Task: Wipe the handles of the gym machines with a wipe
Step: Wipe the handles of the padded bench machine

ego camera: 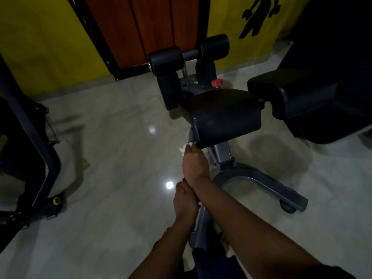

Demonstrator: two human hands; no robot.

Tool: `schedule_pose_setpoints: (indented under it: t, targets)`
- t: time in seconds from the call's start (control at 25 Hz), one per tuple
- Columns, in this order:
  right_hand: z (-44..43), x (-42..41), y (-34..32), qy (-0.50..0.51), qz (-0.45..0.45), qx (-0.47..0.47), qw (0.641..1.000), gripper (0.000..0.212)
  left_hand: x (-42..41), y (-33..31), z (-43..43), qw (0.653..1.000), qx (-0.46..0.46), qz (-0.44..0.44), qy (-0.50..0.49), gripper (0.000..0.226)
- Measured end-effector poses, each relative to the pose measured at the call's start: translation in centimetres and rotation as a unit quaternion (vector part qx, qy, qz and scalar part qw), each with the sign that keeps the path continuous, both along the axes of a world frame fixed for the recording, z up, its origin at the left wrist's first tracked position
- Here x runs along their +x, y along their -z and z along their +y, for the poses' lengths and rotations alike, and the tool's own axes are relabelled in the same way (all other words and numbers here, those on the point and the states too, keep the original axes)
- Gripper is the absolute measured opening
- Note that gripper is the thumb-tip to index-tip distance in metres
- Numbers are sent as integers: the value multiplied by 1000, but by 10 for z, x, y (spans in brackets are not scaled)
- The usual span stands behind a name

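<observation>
I'm mid-wipe: my right hand (194, 162) has its fingers clamped on the white wipe (184, 148), pressed against the grey bar (203, 218) just under the black pad (225, 117). My left hand (185, 200) has its fingers curled round the same bar lower down. Next, I reckon, draw the wipe down its length.

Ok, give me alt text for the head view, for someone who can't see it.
A right hand holds a white wipe to the grey frame just under a bench's black seat pad. The left hand sits lower along that frame, its grip hidden. Dim gym, glossy pale floor, yellow wall.
</observation>
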State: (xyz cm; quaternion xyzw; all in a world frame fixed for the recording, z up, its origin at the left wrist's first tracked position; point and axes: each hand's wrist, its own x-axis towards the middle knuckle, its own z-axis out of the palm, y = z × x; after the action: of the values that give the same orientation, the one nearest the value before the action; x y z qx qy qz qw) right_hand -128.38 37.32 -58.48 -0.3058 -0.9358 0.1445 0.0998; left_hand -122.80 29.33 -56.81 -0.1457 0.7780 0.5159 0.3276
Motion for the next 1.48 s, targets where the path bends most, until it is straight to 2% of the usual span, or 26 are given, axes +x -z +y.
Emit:
schedule_pose_setpoints:
  t: [0.04, 0.16, 0.32, 0.4, 0.44, 0.52, 0.6, 0.64, 0.68, 0.76, 0.8, 0.96, 1.0, 1.04, 1.08, 1.12, 1.2, 1.28, 1.32, 1.4, 1.48]
  targets:
    - [3, 4, 2, -13, -7, 11, 1000, 32, 1, 2, 1, 1000, -3, 9, -9, 46]
    - [2, 36, 0, -7, 46, -77, 996, 24, 2, 5, 2, 999, -8, 37, -36, 52]
    - [-3, 50, -9, 100, 150, -264, 948, 26, 5, 9, 3, 996, -21, 38, -75, 32]
    - [0, 35, -1, 192, 176, -375, 890, 25, 6, 9, 2, 996, -27, 52, -64, 29]
    - [3, 25, 3, 248, 185, -437, 844, 25, 6, 10, 2, 996, -30, 54, -60, 29]
    - [11, 11, 18, 342, 202, -560, 727, 19, 3, 8, 2, 997, -32, 48, -59, 32]
    - [16, 12, 29, 374, 237, -659, 608, 11, 2, 8, 3, 997, -32, 41, -61, 35]
    - [15, 17, 29, 368, 247, -691, 570, 9, 1, 9, 3, 997, -31, 43, -62, 36]
    - [11, 24, 28, 362, 239, -701, 566, 11, 1, 9, 2, 996, -30, 47, -65, 36]
    - [8, 35, 23, 352, 218, -699, 584, 19, 0, 12, 1, 996, -26, 51, -64, 36]
    - [9, 35, 24, 352, 222, -710, 569, 21, 0, 14, 1, 996, -27, 52, -62, 36]
    - [28, 3, 17, 344, 257, -792, 434, 16, -1, 15, 3, 996, -38, 54, -58, 37]
    - [31, -3, 17, 349, 264, -791, 427, 16, -1, 16, 2, 996, -44, 54, -55, 37]
    - [32, -5, 15, 349, 273, -781, 440, 15, -2, 17, 2, 996, -50, 54, -53, 38]
    - [32, -4, 17, 350, 279, -762, 468, 16, -2, 17, 2, 996, -53, 54, -51, 38]
    - [29, 2, 21, 351, 286, -729, 513, 17, -2, 17, 2, 996, -55, 53, -50, 39]
    - [15, 24, 21, 317, 270, -638, 648, 18, -2, 16, 2, 996, -53, 53, -51, 38]
    - [-3, 47, 10, 203, 234, -503, 807, 24, -2, 15, 2, 996, -48, 56, -44, 38]
    - [-10, 55, 6, 130, 215, -429, 868, 29, -2, 16, 1, 996, -44, 59, -40, 37]
    - [-14, 58, -5, 10, 151, -309, 939, 39, -2, 19, 0, 997, -43, 55, -37, 37]
    - [-8, 51, -16, -98, 26, -199, 975, 45, -3, 19, 0, 997, -45, 47, -37, 39]
